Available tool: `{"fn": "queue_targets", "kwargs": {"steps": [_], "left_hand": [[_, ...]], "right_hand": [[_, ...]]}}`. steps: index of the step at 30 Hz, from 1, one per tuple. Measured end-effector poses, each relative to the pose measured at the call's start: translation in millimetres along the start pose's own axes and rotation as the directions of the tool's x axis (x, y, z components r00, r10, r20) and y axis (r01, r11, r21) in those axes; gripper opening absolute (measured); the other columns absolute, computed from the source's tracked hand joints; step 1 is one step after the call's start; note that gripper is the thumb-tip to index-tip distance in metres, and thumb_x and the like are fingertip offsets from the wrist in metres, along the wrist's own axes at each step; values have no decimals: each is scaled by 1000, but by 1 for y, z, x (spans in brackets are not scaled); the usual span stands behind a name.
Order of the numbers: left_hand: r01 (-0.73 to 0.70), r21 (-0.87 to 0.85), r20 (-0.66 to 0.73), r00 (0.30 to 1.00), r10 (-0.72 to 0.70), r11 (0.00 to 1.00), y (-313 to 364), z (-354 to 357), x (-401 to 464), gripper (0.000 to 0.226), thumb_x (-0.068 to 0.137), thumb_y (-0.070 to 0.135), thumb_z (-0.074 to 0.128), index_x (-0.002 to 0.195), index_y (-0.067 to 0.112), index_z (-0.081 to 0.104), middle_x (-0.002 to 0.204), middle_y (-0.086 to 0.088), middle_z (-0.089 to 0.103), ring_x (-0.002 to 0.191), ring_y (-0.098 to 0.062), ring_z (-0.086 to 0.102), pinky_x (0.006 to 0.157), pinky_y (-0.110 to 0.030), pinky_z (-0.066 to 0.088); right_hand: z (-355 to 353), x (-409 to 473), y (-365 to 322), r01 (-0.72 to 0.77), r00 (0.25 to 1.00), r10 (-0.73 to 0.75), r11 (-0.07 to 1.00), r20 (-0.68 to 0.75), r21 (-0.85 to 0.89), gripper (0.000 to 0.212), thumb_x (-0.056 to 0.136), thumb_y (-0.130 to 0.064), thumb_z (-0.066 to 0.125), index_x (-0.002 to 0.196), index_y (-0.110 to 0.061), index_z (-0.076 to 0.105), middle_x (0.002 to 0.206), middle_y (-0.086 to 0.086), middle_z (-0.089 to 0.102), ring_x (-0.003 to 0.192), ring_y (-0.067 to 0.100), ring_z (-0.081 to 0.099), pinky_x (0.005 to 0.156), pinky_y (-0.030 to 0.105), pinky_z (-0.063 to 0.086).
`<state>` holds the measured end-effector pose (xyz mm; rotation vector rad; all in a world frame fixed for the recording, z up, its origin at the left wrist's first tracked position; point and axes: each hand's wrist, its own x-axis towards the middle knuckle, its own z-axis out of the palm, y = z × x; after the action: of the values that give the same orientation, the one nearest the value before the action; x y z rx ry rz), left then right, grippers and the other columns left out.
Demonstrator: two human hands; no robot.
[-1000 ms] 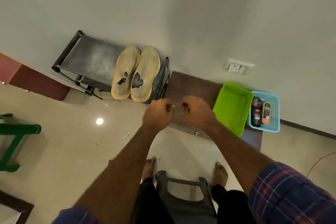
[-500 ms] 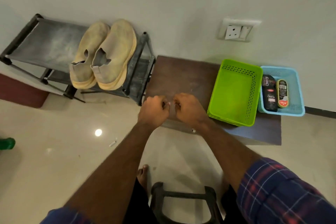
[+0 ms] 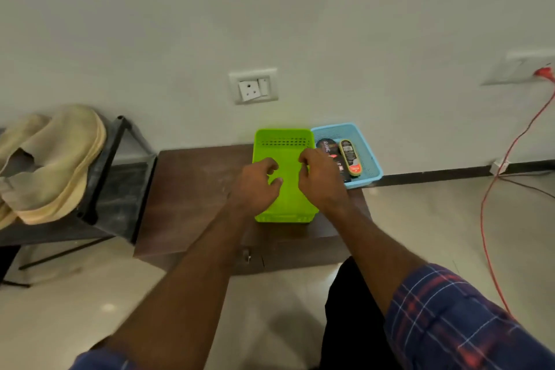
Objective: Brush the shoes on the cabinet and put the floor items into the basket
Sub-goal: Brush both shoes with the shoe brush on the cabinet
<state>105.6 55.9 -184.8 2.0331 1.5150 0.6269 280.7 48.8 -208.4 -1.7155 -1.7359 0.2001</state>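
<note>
Two tan slip-on shoes (image 3: 57,159) lie side by side on a dark metal rack (image 3: 120,177) at the left. On a low brown cabinet (image 3: 195,183) stands an empty green basket (image 3: 282,141). Just right of it, a blue basket (image 3: 371,164) holds a black polish tube (image 3: 326,144) and a yellow-rimmed shoe brush (image 3: 350,156). My left hand (image 3: 258,183) and my right hand (image 3: 321,180) hover close together over the green basket. Their fingers are loosely curled and neither hand holds anything.
A wall socket (image 3: 253,85) sits above the baskets. A red cable (image 3: 492,189) runs down the wall and across the tiled floor at the right. My dark-trousered knee (image 3: 354,309) is in front of the cabinet.
The view has swung right and dropped lower. Both hands moved from the cabinet's front edge to above the green basket, and their fists have loosened.
</note>
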Motion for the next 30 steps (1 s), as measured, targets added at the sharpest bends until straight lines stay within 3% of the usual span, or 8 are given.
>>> {"fn": "queue_targets", "kwargs": {"steps": [3,5,13,17,23,25,27,30], "left_hand": [[-93,-17,15,996,93,996,18,14,17,24,87,19,73,108,10,68,105,-8,73,96,-28,67,83,-32,49],[-102,-41,2,995,102,994,29,23,32,20,87,15,73,105,6,69,104,-10,73,92,-28,68,82,-31,50],[-101,-76,35,994,104,992,33,61,65,17,87,10,73,103,5,70,102,-11,72,86,-29,68,81,-36,55],[-93,-69,53,994,96,993,24,73,67,18,87,10,71,105,7,70,103,-10,73,91,-28,69,83,-37,55],[-86,-62,61,994,90,994,15,74,66,18,88,8,69,106,9,70,103,-10,73,91,-28,69,84,-37,55],[-87,-68,67,994,91,994,16,70,66,17,89,7,69,106,8,70,104,-10,72,88,-27,69,83,-36,55],[-95,-73,57,993,100,993,17,64,66,17,89,5,68,106,6,70,103,-11,72,85,-27,69,81,-35,55],[-83,-98,20,996,85,992,20,52,67,15,90,5,67,105,5,71,103,-9,72,82,-24,67,79,-31,52]], "right_hand": [[-26,16,37,-217,976,216,975,-9,-57,22,83,-14,47,98,-7,60,101,19,61,94,41,58,78,44,44],[-34,26,63,-332,938,343,930,53,-157,19,91,-18,53,106,-7,59,108,19,60,101,41,58,82,42,44],[-17,50,105,-478,782,528,849,332,-225,67,89,-54,48,145,-21,30,128,16,60,118,43,58,98,55,47],[-3,53,106,-489,752,563,825,342,-283,72,73,-37,72,133,-19,35,124,12,59,115,39,59,93,52,50],[12,48,107,-472,798,540,837,269,-277,74,78,-31,72,139,-15,34,134,15,50,119,42,55,93,51,48],[10,47,107,-490,818,528,847,227,-206,70,77,-35,70,136,-13,38,128,18,54,115,44,56,92,50,48],[3,48,99,-571,819,571,821,57,-5,50,86,-42,60,124,-13,47,114,16,62,105,41,59,88,46,47],[-11,50,80,-632,705,709,613,22,474,29,92,-46,39,99,-22,53,95,4,61,93,30,58,82,42,44]]}}
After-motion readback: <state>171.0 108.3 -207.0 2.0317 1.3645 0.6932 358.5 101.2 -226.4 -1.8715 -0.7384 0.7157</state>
